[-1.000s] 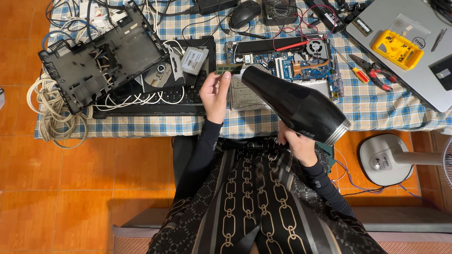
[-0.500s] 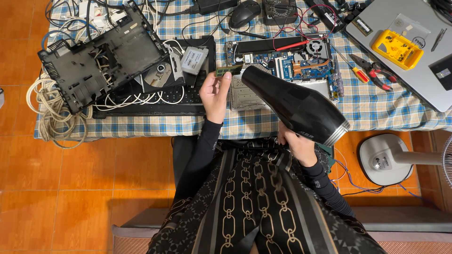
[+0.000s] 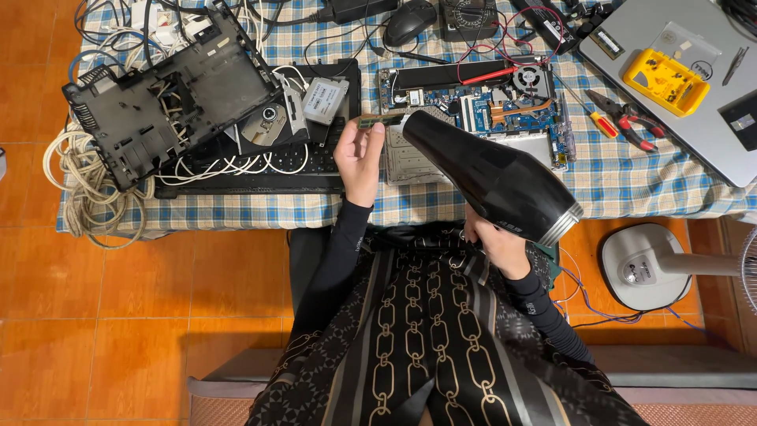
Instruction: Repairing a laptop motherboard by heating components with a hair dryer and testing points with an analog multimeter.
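Note:
My left hand point(image 3: 361, 159) holds a small green memory module point(image 3: 380, 121) by its end, raised over the table edge. My right hand point(image 3: 495, 241) grips the handle of a black hair dryer point(image 3: 489, 173), whose nozzle points at the module from a short gap. Just behind them lies an opened laptop motherboard point(image 3: 489, 106) with a fan and a copper heat pipe. A black keyboard point(image 3: 252, 170) lies left of my left hand.
A black laptop bottom shell point(image 3: 169, 95) rests tilted at the left over white cables point(image 3: 87, 189). A silver laptop point(image 3: 694, 87) carries a yellow box point(image 3: 666, 79) at the right. Pliers and a screwdriver point(image 3: 623, 122), a mouse point(image 3: 410, 20) and a floor fan base point(image 3: 646, 264) are nearby.

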